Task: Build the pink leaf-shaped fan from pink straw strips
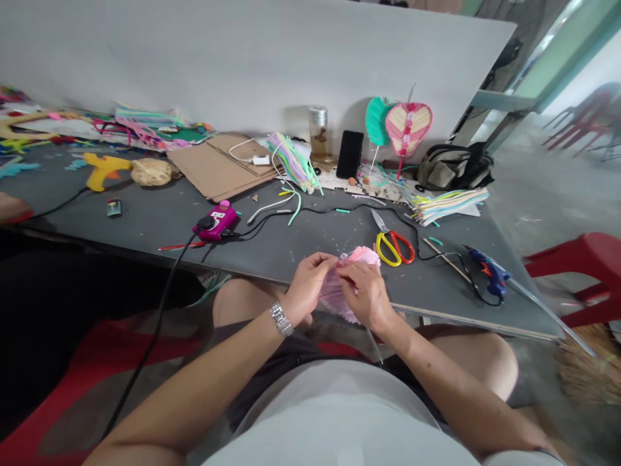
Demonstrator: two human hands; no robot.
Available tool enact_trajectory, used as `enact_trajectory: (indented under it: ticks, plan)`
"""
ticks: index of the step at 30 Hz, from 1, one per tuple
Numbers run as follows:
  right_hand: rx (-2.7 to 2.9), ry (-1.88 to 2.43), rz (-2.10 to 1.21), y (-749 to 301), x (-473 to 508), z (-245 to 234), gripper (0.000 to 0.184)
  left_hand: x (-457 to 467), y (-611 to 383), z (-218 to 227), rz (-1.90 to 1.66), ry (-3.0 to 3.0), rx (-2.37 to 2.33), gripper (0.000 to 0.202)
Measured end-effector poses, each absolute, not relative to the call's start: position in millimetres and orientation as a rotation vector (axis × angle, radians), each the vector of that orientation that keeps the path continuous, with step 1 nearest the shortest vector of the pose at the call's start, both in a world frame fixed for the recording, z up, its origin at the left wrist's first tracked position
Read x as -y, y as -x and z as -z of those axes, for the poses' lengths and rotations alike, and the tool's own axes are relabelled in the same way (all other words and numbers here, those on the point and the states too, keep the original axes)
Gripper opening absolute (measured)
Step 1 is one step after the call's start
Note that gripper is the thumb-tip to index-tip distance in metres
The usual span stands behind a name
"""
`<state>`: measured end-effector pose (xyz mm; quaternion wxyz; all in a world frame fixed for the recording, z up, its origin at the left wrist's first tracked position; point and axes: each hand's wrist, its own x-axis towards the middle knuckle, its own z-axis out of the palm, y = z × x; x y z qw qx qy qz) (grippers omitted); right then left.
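Note:
A pink fuzzy fan-shaped craft piece [363, 256], like the heart-shaped fan at the back, lies at the table's front edge, partly hidden by my hands. Its thin stick [375, 347] points down toward my lap. My left hand [311, 279], with a metal watch [281, 319] on the wrist, is closed in a pinch at the piece's upper middle. Beside it, my right hand [366, 290] has its fingers bent and pressed on the same spot. What lies right between the fingertips is too small to make out. Scissors [389, 243] with yellow and red handles lie just right of the piece.
A blue glue gun [490, 270] lies at right, a yellow one [104, 169] at left. A purple power block [217, 222] trails black cables across the table. Pipe-cleaner bundles [295, 162], a phone [350, 154] and a finished heart-shaped fan [409, 128] stand behind. Another person's hand [12, 208] shows at left.

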<state>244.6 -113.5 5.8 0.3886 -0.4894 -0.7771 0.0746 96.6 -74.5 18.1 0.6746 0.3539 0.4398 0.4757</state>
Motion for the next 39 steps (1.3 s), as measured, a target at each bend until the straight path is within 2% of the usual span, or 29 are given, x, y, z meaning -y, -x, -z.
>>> enact_trajectory:
  ticks: [6,11,18,24,28,32,35,39]
  plan:
    - [1.953,1.238,-0.253,-244.6,120.2,-9.9,0.02,75.6,-97.6,-16.8,-1.083,-0.823,-1.012,0.024]
    - [1.875,1.251,-0.245,-278.0,127.0,-17.5,0.015,69.9,-86.5,-18.8,-1.121,-0.814,-1.081,0.036]
    - [1.458,1.66,-0.147,-372.1,143.4,-6.3,0.017,52.2,-76.5,-16.6,-1.13,-0.775,-1.075,0.049]
    - [1.702,1.787,-0.087,-358.3,114.5,1.2,0.019,53.6,-84.6,-9.5,-1.129,-0.777,-1.095,0.042]
    - [1.85,2.144,0.044,-329.5,75.6,-10.5,0.03,63.7,-82.0,-5.4,-1.188,-0.805,-1.072,0.026]
    - [1.88,2.405,-0.038,-322.8,51.1,-23.6,0.037,74.6,-76.9,0.8,-1.204,-0.829,-1.101,0.02]
    - [1.886,2.468,-0.077,-328.4,40.4,-27.1,0.036,78.9,-75.7,8.1,-1.197,-0.885,-1.093,0.021]
    - [1.793,2.51,-0.297,-342.0,24.0,-28.2,0.046,69.7,-74.8,9.0,-1.147,-0.883,-1.066,0.025]
